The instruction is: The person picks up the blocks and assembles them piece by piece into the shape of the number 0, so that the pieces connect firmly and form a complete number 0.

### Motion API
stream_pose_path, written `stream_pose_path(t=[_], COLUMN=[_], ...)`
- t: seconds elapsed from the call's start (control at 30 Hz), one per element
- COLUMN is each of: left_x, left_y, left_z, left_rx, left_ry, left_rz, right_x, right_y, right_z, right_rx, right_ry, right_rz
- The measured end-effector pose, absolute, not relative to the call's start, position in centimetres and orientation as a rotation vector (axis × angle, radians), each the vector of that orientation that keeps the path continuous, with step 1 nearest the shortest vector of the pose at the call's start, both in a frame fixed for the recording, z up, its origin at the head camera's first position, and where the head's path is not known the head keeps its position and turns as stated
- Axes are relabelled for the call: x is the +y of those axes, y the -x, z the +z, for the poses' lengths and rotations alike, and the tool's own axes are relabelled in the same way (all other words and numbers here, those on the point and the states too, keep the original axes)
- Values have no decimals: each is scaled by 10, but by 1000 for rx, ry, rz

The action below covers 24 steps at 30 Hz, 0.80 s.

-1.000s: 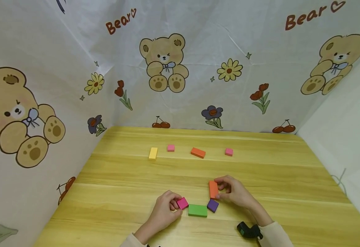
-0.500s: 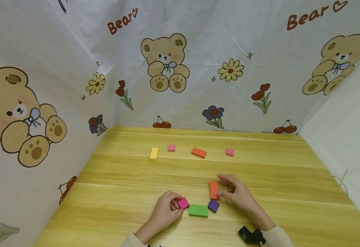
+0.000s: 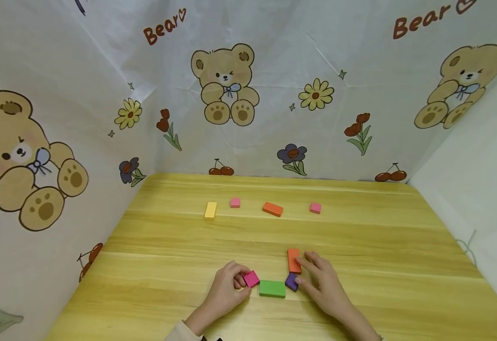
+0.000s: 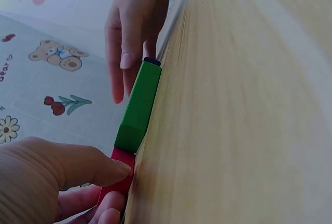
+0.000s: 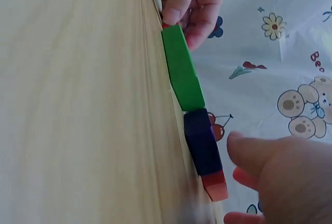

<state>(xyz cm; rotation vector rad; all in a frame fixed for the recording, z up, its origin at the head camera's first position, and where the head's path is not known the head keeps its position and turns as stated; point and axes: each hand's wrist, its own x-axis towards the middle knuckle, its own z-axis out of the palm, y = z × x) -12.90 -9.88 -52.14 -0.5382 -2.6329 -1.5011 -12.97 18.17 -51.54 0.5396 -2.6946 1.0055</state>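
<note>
My left hand (image 3: 225,291) pinches a magenta block (image 3: 251,279) between thumb and fingers. In the left wrist view the magenta block (image 4: 123,157) meets one end of a green block (image 4: 139,102). To the right of the green block (image 3: 272,289) lies a small purple block (image 3: 291,281), turned at an angle. An upright-lying orange block (image 3: 293,260) extends away from the purple one. My right hand (image 3: 326,288) is just right of these two, fingers spread and relaxed. Its thumb tip overlaps the purple block in the head view; in the right wrist view a gap shows beside the purple block (image 5: 202,143).
Farther back on the wooden table (image 3: 167,265) lie a yellow block (image 3: 210,210), a pink block (image 3: 235,202), a red-orange block (image 3: 272,209) and another pink block (image 3: 315,208). A bear-patterned cloth (image 3: 265,142) rises behind the table and along its left.
My right hand has let go of the orange block, opened its fingers and come nearer to me, beside the purple block. My left hand still holds the magenta block in place.
</note>
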Motion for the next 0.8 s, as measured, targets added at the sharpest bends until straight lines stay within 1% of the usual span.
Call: stream_pose_path(t=[0.8], left_x=[-99], left_y=[128], left_z=[-518], left_rx=[-2666], left_ry=[508], left_rz=[-1503], right_x=[174], right_y=[124], right_z=[-514], right_rx=[-2762], right_ry=[-466], right_rz=[856])
